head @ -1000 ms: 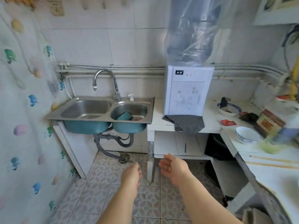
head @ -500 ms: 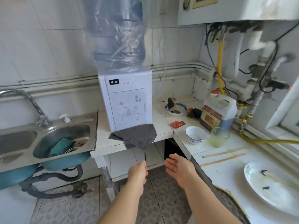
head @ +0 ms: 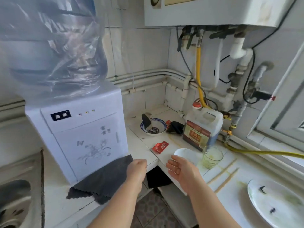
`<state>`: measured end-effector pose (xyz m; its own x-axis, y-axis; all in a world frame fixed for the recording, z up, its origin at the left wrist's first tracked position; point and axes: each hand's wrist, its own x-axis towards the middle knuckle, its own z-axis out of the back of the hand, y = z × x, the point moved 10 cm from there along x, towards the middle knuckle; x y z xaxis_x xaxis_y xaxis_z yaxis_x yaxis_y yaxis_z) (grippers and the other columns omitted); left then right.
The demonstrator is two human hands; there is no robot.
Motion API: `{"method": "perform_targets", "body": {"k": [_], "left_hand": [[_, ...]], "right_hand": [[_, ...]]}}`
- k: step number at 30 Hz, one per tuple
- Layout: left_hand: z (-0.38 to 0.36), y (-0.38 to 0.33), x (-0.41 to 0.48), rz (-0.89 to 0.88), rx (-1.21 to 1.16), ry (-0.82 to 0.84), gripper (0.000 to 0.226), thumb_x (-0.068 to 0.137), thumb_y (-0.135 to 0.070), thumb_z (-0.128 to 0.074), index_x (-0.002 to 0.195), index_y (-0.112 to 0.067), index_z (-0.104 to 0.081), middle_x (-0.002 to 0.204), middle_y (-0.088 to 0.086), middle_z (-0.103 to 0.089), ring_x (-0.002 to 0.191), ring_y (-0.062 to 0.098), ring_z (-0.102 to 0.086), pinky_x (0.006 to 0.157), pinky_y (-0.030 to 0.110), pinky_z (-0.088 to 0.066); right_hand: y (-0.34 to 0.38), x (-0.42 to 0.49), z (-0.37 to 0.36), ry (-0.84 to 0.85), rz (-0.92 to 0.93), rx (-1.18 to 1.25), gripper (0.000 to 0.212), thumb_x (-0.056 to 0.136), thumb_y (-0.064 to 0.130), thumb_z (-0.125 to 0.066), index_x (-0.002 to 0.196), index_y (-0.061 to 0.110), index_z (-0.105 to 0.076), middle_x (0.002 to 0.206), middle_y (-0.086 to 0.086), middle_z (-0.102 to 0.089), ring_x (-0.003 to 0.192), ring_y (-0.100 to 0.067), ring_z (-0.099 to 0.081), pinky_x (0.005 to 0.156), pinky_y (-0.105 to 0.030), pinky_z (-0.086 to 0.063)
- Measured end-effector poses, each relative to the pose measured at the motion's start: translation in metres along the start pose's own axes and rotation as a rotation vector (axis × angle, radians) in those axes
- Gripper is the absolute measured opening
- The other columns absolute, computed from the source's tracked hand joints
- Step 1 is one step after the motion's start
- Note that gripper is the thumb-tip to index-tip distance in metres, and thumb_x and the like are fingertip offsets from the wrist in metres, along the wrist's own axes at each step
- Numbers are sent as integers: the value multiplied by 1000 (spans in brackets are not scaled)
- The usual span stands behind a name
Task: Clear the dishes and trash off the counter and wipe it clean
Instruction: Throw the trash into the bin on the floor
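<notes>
Both my hands hover at the white tiled counter's (head: 141,150) corner, holding nothing. My left hand (head: 137,168) hangs relaxed just right of a grey cloth (head: 102,178) draped over the counter edge. My right hand (head: 179,168) is open, palm up, in front of a white bowl (head: 185,153). Beside that bowl stand a cloudy glass (head: 212,156) and two chopsticks (head: 223,175). A dirty white plate (head: 276,203) lies at the right. Farther back are a blue-rimmed bowl (head: 153,126) holding dark scraps, a red packet (head: 160,146) and dark wrappers (head: 175,126).
A white water dispenser (head: 80,134) with a plastic-covered bottle stands on the counter at the left. An oil jug (head: 201,127) sits against the back pipes. A steel sink (head: 14,199) shows at the far left. A yellow hose (head: 263,152) runs along the window sill.
My view has swung right from the sink and moved closer to the counter corner. Both hands have risen from over the floor to the counter edge, still holding nothing.
</notes>
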<state>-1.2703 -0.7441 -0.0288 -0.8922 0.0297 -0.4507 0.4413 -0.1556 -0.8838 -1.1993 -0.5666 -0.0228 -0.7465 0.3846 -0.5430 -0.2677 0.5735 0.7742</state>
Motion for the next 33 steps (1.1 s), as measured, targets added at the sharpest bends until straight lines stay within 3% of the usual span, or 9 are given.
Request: {"method": "perform_targets", "body": {"k": [4,8,10,13,20,24,27,30,33], "left_hand": [[-36,-12,34,-42,130,43,15,88,-20,-49,91,-17,-64,89,3,-60,79,21,-53,71,28,-43],[-78,-36,59,-119,271,89,25,93,-27,-50,114,-19,-62,98,-2,-61,88,17,-57,75,27,-44],[-93,-48,67,-174,378,104,27,94,-28,-49,116,-19,-62,105,-2,-63,88,15,-57,76,26,-45],[-111,-66,93,-260,569,87,32,95,-29,-48,122,-17,-60,118,-1,-64,103,19,-60,87,28,-47],[-142,-72,135,-385,1006,28,28,95,-31,-43,112,-17,-60,117,3,-59,108,23,-54,84,35,-48],[-161,-59,159,-409,1222,54,37,95,-35,-46,128,-19,-48,128,1,-50,119,22,-44,91,34,-44],[-168,-51,169,-409,1347,86,39,93,-17,-48,132,-16,-41,130,4,-46,119,23,-43,91,33,-43],[-173,-49,175,-451,1351,140,38,91,-7,-44,128,-15,-45,125,3,-49,115,20,-48,89,30,-44],[-175,-71,177,-494,1066,183,19,97,-12,-36,107,-17,-51,109,0,-57,103,20,-59,76,29,-43]], "right_hand": [[22,26,18,-28,57,12,17,97,11,-47,107,4,-59,94,-12,-65,86,-26,-64,78,-35,-50],[50,57,36,-55,90,10,14,97,11,-48,101,6,-60,99,-13,-66,89,-25,-65,76,-32,-52],[64,74,38,-58,100,10,14,97,12,-49,103,6,-60,102,-14,-66,92,-26,-65,78,-32,-53],[86,106,34,-55,125,-17,17,95,13,-53,109,6,-60,105,-15,-68,93,-26,-67,80,-35,-53],[101,157,22,-54,98,-116,15,95,14,-54,106,8,-62,103,-12,-68,95,-25,-66,88,-38,-53],[103,182,17,-57,82,-158,14,95,14,-53,104,11,-63,101,-9,-68,97,-23,-66,89,-36,-51],[108,193,10,-78,91,-197,13,96,14,-52,99,14,-64,94,-7,-66,92,-22,-64,88,-35,-49],[110,206,-1,-101,90,-289,18,96,15,-51,108,13,-64,95,-6,-65,93,-21,-62,89,-34,-48],[121,222,-19,-125,138,-473,25,96,17,-51,118,16,-61,102,0,-63,92,-16,-58,82,-26,-47]]}}
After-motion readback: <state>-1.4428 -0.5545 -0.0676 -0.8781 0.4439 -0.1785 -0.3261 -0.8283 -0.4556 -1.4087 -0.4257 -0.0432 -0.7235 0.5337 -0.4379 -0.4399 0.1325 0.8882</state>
